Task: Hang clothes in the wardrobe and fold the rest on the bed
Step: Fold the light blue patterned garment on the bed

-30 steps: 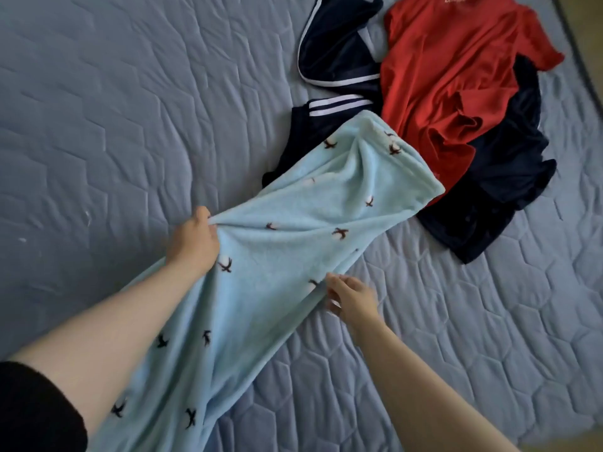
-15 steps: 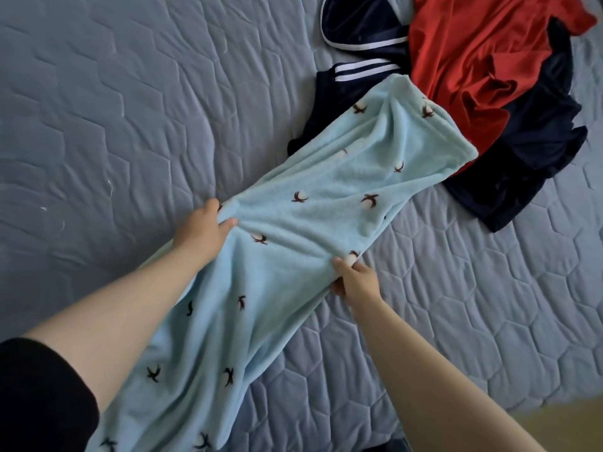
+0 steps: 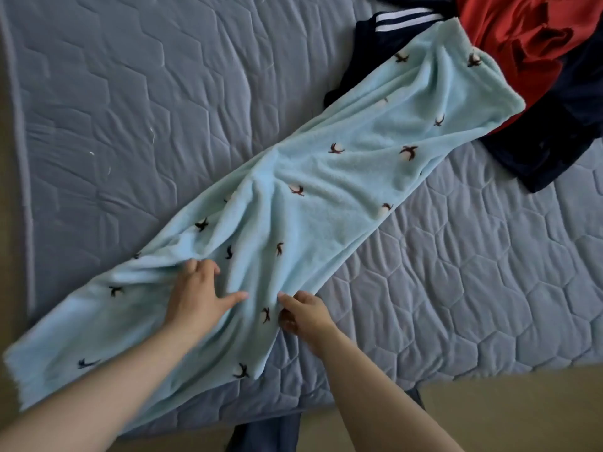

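Head view: blue fleece garment [image 3: 326, 190] lies diagonally on bed [image 3: 130, 93], near end over the near edge, far end on clothes pile [image 3: 538, 76]. Left hand [image 3: 199, 295] bunches it, fingers bent; right hand [image 3: 303, 316] pinches its edge (likely flattening for folding).

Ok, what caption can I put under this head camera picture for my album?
The left hand and right hand hold a blue fleece across the bed, far end on the clothes pile.

Both forearms bare to frame edge. Left hand [image 3: 195, 298], right hand [image 3: 306, 316] bare too. Dark blue trouser leg [image 3: 264, 432] between arms.
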Demonstrator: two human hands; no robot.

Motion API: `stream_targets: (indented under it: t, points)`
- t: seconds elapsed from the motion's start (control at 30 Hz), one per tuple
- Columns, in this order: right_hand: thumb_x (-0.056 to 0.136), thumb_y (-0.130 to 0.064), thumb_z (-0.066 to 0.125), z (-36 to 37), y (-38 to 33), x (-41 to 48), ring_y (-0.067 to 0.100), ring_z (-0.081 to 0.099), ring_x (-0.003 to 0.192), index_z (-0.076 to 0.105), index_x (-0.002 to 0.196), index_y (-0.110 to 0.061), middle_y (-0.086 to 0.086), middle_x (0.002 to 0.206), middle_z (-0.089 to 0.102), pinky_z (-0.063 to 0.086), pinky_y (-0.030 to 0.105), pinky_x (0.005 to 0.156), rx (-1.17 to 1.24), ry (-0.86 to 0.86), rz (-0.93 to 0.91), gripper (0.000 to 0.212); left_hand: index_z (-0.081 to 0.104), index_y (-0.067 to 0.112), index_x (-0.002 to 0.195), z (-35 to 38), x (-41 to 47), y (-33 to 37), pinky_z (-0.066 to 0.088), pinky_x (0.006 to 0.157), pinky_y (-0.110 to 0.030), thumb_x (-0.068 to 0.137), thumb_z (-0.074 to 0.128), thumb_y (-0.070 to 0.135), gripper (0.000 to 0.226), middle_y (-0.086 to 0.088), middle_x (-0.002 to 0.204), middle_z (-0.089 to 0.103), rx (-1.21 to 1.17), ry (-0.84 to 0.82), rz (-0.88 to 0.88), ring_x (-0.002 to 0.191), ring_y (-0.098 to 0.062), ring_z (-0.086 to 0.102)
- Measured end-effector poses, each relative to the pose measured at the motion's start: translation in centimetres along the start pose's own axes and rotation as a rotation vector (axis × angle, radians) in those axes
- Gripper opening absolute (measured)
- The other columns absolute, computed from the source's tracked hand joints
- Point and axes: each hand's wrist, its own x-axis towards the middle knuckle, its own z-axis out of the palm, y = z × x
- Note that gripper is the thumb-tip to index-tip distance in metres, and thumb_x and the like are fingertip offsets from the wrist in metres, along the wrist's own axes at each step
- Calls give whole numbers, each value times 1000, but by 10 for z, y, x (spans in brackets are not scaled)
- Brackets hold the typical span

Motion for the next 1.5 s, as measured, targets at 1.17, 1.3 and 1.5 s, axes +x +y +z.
stream_targets:
  t: [1.17,1.3,1.5]
  points:
    - [92,-13,61,35,91,-28,18,58,68,57,116,-1,12,94,63,52,25,54,-441,42,-26,27,28,18,135,48,-76,-94,42,97,-37,53,73,67,106,-9,131,38,150,-350,22,124,-29,40]
    - [90,1,58,30,86,-26,16,58,64,61,108,2,13,87,61,53,27,57,-385,38,86,18,43,20,122,32,-66,-86,45,81,-32,55,75,68,89,0,121,50,-26,-339,8,109,-21,51]
    - [92,-11,61,16,44,-22,21,66,76,66,96,-7,10,86,71,55,31,68,78,-5,52,8,45,21,87,14,-48,-39,39,61,-29,81,70,37,30,10,73,42,-290,-50,82,67,-17,47]
